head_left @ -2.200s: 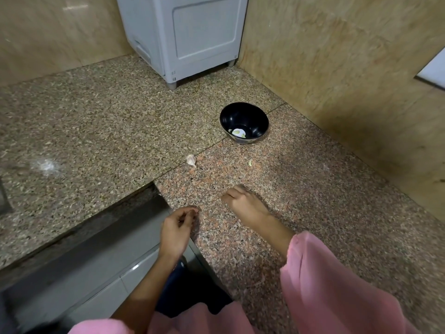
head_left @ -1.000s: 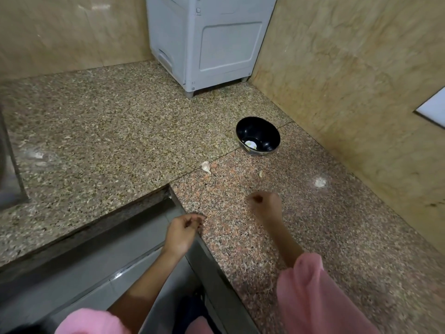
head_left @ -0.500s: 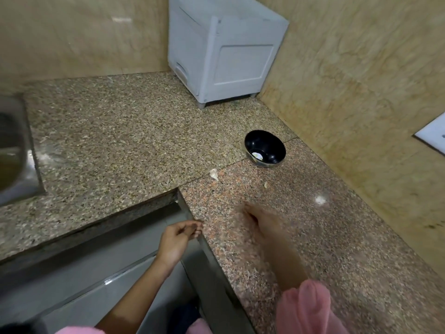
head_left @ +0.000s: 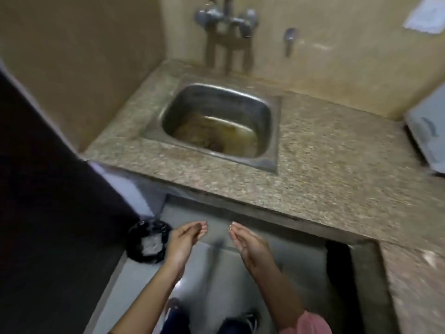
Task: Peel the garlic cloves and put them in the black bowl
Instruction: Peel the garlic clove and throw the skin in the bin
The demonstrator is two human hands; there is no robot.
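Pink sleeve (head_left: 310, 324) cloth shows at the right forearm, low in the frame. Ahead of it the right hand (head_left: 248, 242) is held out with its palm turned toward the left hand (head_left: 183, 239). Each grip is wide and slack, with the fingers (head_left: 201, 227) nearly straight and only lightly bent at the tips. Nothing can be made out in either palm, though the picture is smeared. The two hands are apart, fingertips pointing forward, in the air over the grey floor (head_left: 216, 273).

Just left of the left hand, lower down on the floor, stands a round black bin (head_left: 149, 241) with a shiny liner and something pale inside. A dark panel (head_left: 48, 189) fills the left side. Dark shoes (head_left: 245, 319) show at the bottom edge.

Beyond the hands runs the speckled granite surface (head_left: 325, 165), with a steel sink (head_left: 274, 131) sunk into it that holds murky brown water. A tap (head_left: 226, 18) is fixed to the tan wall above the sink. A pale grey appliance (head_left: 426, 136) sits at the right edge of the surface. The garlic cloves and the black bowl lie outside this view.
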